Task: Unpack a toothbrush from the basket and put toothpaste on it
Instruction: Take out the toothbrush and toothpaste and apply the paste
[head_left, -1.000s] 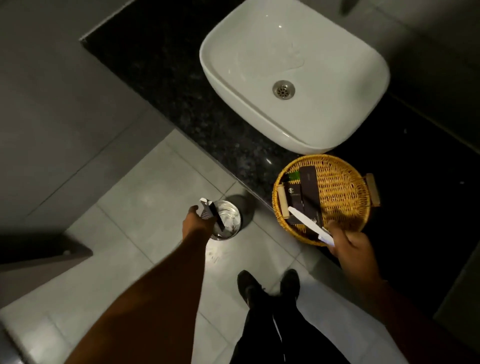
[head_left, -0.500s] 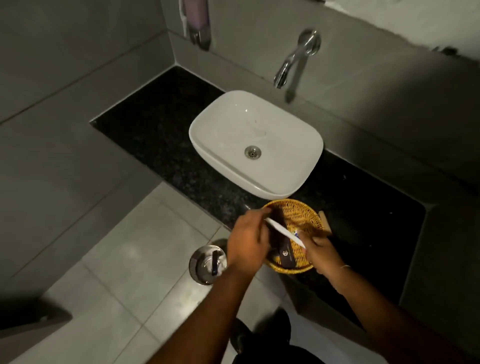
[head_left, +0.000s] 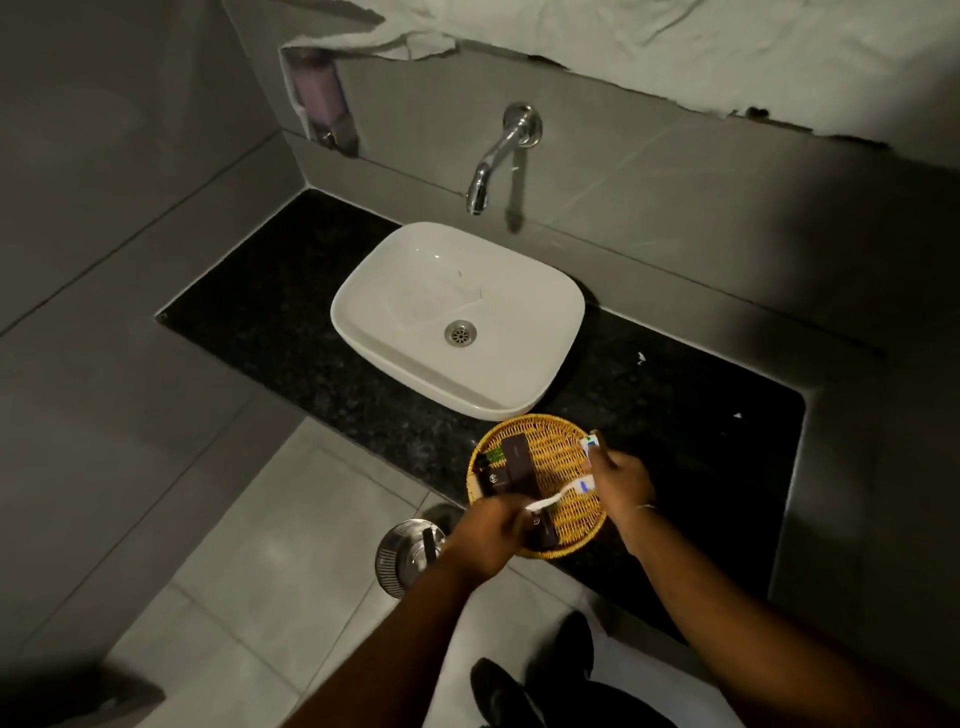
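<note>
A round wicker basket (head_left: 558, 452) sits at the front edge of the black counter, just in front of the white sink. A white toothbrush (head_left: 558, 496) with a blue mark lies across the basket between my hands. My left hand (head_left: 488, 535) grips its near left end. My right hand (head_left: 621, 483) is closed at the toothbrush's other end, and a small white tube with green and blue print, seemingly toothpaste (head_left: 589, 442), sticks up out of its fingers. Dark sachets (head_left: 514, 460) lie in the basket's left half.
White basin (head_left: 395, 291) on the black stone counter (head_left: 260, 291), chrome wall tap (head_left: 488, 171) above it. A soap dispenser (head_left: 322, 98) hangs on the left wall. A steel pedal bin (head_left: 402, 553) stands on the tiled floor under my left wrist. My shoes (head_left: 519, 680) show below.
My left hand left the bin on the floor, came up over the basket and took the toothbrush's free end. My head lifted, so the tap and wall came into view.
</note>
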